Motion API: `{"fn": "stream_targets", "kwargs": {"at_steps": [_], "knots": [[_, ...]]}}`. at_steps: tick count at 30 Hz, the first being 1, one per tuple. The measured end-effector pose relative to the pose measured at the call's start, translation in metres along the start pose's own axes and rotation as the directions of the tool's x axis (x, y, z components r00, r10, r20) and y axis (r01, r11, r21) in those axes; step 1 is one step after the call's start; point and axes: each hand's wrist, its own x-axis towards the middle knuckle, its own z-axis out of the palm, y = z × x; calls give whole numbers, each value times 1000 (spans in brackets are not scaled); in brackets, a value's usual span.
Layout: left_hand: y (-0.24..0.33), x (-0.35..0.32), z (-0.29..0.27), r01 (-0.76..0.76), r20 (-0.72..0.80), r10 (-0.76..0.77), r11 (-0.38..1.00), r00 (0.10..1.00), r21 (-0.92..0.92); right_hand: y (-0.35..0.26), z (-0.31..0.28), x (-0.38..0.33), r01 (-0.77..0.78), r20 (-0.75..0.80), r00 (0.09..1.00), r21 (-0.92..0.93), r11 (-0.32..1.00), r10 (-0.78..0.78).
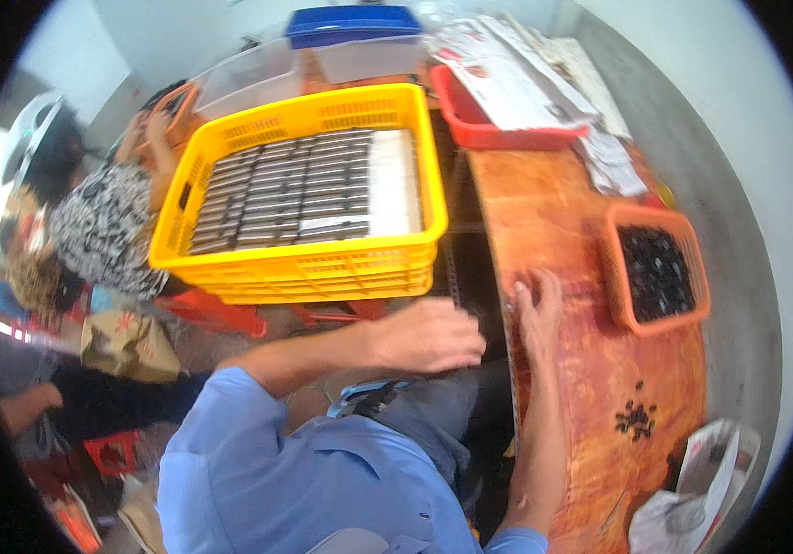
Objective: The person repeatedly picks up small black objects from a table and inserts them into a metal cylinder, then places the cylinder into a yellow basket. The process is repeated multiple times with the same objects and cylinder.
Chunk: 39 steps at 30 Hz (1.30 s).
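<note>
My left hand point(433, 334) hangs over my lap, between the yellow crate and the wooden table point(590, 369). Its fingers are curled together and slightly blurred; what they hold, if anything, is hidden. At the table's left edge rests my right hand point(539, 309), thumb and fingers apart, with nothing visible between them. An orange basket point(611, 277) full of small black pieces point(657, 272) stands on the table to its right. Nearer me lies a loose cluster of small black pieces point(636, 420). The yellow crate point(304, 268) holds rows of dark strips point(285, 189) beside a white panel point(392, 185).
A red tray point(470, 129) with white sheets point(516, 83) occupies the table's far end. Behind the crate are clear bins point(248, 78) and a blue lid point(355, 26). A co-worker in a patterned top point(105, 222) sits left. White bags point(692, 499) lie at the near right.
</note>
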Motion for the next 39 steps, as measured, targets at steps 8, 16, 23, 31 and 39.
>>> {"fn": "stream_targets", "kwargs": {"at_steps": [8,16,23,31,39], "knots": [[79,35,124,-218,90,287,864,954,-454,-31,-94,-164,-35,-201,979,-46,998,25],[39,124,164,-184,69,236,883,969,-432,-25,-132,-306,-361,-592,798,-327,873,108],[25,194,215,101,139,-30,839,990,-534,-9,-139,-353,-535,-734,630,-173,827,254],[23,180,229,193,148,-132,806,980,-560,-5,-153,-330,-508,-639,726,-250,824,254],[25,184,207,115,84,-81,789,993,-604,-1,-178,-254,-248,-497,865,-317,915,62]]}}
